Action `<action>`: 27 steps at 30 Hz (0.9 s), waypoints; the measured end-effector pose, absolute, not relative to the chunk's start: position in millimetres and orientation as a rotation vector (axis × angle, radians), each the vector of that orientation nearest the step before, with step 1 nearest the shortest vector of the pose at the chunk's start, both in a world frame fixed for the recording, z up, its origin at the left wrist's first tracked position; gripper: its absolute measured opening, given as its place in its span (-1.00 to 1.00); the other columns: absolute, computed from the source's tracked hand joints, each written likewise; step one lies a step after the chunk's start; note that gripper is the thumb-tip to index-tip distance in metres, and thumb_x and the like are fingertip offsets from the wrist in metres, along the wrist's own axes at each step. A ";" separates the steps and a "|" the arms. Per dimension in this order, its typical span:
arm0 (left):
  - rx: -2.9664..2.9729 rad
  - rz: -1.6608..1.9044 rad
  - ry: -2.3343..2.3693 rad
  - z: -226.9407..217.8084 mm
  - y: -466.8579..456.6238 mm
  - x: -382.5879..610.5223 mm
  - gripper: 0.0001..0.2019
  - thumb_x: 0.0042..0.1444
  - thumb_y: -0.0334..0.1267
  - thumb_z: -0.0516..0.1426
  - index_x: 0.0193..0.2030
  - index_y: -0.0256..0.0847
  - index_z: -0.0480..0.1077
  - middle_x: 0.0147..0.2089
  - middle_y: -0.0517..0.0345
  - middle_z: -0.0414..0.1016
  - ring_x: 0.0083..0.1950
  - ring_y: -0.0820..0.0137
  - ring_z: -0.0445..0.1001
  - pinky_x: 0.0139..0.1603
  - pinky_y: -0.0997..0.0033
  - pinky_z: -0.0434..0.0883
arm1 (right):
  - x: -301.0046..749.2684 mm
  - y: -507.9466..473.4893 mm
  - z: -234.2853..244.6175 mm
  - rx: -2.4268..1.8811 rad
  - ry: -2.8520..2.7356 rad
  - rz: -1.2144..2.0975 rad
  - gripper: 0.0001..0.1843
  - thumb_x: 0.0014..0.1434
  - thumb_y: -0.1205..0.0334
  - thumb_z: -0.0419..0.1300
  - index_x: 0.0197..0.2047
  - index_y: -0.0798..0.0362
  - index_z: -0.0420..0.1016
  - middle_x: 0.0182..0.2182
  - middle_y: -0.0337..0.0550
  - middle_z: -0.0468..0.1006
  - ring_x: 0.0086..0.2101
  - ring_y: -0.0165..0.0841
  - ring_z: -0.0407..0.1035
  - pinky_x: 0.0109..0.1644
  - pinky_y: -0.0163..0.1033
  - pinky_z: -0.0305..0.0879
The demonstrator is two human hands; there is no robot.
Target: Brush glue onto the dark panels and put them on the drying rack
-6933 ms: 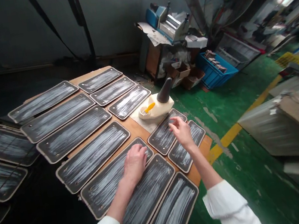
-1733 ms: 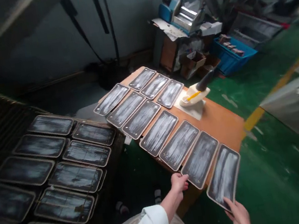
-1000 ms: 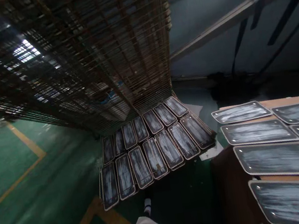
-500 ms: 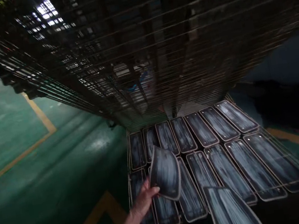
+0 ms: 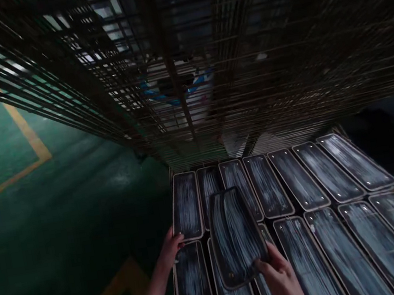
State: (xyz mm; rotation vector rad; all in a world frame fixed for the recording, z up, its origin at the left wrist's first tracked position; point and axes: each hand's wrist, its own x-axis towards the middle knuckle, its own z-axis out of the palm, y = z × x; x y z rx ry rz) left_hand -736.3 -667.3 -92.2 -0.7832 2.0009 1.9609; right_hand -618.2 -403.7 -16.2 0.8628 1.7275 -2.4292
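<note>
Several dark rectangular panels with tan rims and white streaks lie in two rows on a low wire shelf (image 5: 393,186). My right hand (image 5: 281,278) grips the near end of one such panel (image 5: 235,236), held tilted above the rows. My left hand (image 5: 171,246) rests on the near corner of the far-left panel (image 5: 186,206) of the back row, its fingers curled at the rim.
A tall stack of raised wire rack shelves (image 5: 206,66) hangs close overhead and in front. To the left lies green floor (image 5: 22,205) with yellow lines. It is dim here.
The view swung from the wooden table to the wire rack. The panel passed from my left hand to my right. My left hand dropped to the far-left panel's corner.
</note>
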 end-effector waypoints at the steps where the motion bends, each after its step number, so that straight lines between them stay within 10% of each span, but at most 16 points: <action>1: -0.778 1.978 1.950 -107.9 -669.9 -735.3 -0.62 0.00 -0.17 0.24 -0.03 -0.22 0.39 -0.29 0.16 0.52 -0.36 0.41 0.49 -0.39 0.49 0.41 | -632.5 -407.0 -13.4 0.789 1.746 -2.431 -0.47 -0.07 0.09 0.41 0.01 -0.02 0.52 -0.06 -0.07 0.55 -0.04 -0.11 0.40 0.02 -0.12 0.35; 18: -1.246 2.333 1.537 -194.5 -679.3 -737.4 -0.64 -0.24 -0.41 0.29 -0.22 -0.19 0.38 -0.34 0.25 0.45 -0.42 0.48 0.46 -0.51 0.50 0.47 | -763.5 -447.3 -144.9 1.063 1.517 -2.627 -0.23 -0.17 0.24 0.29 0.19 0.05 0.35 -0.07 -0.16 0.56 -0.11 -0.21 0.44 -0.09 -0.22 0.39; 27: -1.326 2.360 1.505 -199.3 -673.1 -737.7 -0.68 -0.20 -0.48 0.27 -0.26 -0.19 0.36 -0.33 0.26 0.44 -0.42 0.51 0.45 -0.49 0.50 0.50 | -744.8 -457.1 -185.1 1.198 2.072 -2.423 -0.32 -0.09 0.16 0.21 0.15 0.10 0.38 0.11 -0.04 0.41 0.12 -0.13 0.25 0.23 -0.09 0.13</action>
